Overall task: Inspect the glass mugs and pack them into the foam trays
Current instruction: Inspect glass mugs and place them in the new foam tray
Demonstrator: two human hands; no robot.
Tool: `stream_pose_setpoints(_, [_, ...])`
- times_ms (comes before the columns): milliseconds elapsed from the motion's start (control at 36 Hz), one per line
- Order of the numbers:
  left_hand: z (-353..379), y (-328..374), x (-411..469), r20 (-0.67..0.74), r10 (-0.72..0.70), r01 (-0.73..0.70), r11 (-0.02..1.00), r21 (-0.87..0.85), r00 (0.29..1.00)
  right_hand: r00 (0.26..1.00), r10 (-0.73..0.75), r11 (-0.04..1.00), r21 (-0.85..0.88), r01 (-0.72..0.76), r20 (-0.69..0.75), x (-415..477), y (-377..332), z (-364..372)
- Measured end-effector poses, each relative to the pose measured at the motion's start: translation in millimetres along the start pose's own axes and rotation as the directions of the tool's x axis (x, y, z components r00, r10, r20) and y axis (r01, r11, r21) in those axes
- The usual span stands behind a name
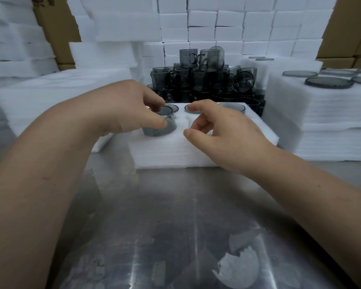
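In the middle of the frame, a white foam tray (pixel 175 151) lies on the steel bench (pixel 175 215). The left hand (pixel 123 109) grips a grey glass mug (pixel 165 127) from above; the mug sits partly sunk in the tray's left pocket. The right hand (pixel 223 130) hovers just beside it over the tray, fingers loosely curled, holding nothing. Behind the tray, a pile of mugs (pixel 200 80) stands against stacked foam.

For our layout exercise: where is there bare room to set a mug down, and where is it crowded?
Free: the metal table between the foam tray and the foam scrap. Crowded: behind the tray, the mug pile.
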State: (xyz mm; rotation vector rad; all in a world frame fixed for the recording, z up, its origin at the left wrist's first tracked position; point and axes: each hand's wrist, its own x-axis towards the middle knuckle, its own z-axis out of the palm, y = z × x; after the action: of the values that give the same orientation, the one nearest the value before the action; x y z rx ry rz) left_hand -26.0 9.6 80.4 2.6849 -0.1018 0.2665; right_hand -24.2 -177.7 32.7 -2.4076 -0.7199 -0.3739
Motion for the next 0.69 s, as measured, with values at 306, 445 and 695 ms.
stream_pose_setpoints(306, [3,2,-2,0.041,-0.042,0.043,0.998,-0.046,0.998,1.000,-0.005,1.000,-0.025,0.005,0.015,0,0,0])
stream_pose_setpoints(445, [13,-3,9,-0.179,-0.137,0.077,0.949,-0.306,0.974,1.000,-0.009,1.000,-0.029,0.009,0.014,0,1,0])
stream_pose_setpoints(695, [32,4,9,-0.024,-0.097,0.093,0.986,-0.140,0.995,1.000,-0.014,0.999,-0.032,0.015,0.026,0,1,0])
